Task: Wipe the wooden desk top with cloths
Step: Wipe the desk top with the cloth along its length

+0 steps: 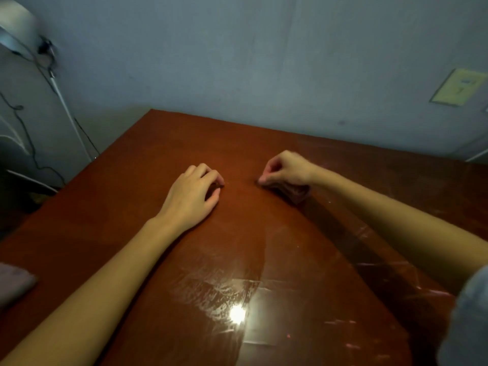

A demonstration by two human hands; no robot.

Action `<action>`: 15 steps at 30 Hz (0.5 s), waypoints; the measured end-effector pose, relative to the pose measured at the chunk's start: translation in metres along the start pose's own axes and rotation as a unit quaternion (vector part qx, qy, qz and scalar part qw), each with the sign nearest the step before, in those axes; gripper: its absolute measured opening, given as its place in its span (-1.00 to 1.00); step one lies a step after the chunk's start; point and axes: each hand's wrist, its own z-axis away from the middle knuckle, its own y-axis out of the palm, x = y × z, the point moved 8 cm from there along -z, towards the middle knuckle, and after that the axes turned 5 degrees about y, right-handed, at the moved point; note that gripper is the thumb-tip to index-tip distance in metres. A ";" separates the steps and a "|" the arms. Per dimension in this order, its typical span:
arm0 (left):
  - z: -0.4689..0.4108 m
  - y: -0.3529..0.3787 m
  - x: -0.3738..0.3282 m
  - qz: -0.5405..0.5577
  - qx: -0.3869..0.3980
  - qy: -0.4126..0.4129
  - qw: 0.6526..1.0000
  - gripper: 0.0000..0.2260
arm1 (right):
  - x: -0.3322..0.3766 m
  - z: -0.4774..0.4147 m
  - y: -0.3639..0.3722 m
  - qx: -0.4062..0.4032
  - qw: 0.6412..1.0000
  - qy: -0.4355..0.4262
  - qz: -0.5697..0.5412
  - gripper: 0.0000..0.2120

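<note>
The reddish-brown wooden desk top point(111, 223) fills the lower view. A clear, glossy plastic sheet point(264, 260) lies over its middle and right part. My right hand point(286, 169) pinches the sheet's far edge between thumb and fingertips, lifting it slightly. My left hand point(194, 192) rests beside it with bent fingers, fingertips at the sheet's edge; whether it grips the sheet is unclear. A pinkish cloth point(13, 285) lies at the desk's left edge, apart from both hands.
A grey-blue wall point(264, 62) runs right behind the desk, with a yellowish switch plate point(459, 87) at the right. Cables and a white pole point(66, 107) stand left of the desk. A blurred blue-grey shape point(470, 318) sits at the lower right.
</note>
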 end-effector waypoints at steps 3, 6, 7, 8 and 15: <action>0.000 0.000 0.000 -0.004 0.001 -0.001 1.000 -0.84 | -0.010 0.000 -0.008 -0.034 0.999 0.022 -0.019 -0.85; 0.000 0.001 0.001 -0.003 0.003 -0.004 1.000 -0.84 | -0.007 0.007 0.008 0.033 0.999 0.003 0.007 -0.86; 0.001 0.001 0.001 -0.005 0.003 -0.004 1.000 -0.84 | -0.014 0.005 -0.002 0.006 1.000 0.023 0.002 -0.84; 0.000 0.001 0.000 -0.005 0.003 -0.002 1.000 -0.84 | -0.023 0.006 -0.017 -0.037 0.998 0.053 -0.007 -0.81; 0.001 0.000 0.000 -0.004 0.003 -0.005 1.000 -0.83 | -0.049 0.023 -0.024 -0.048 0.996 0.077 0.000 -0.85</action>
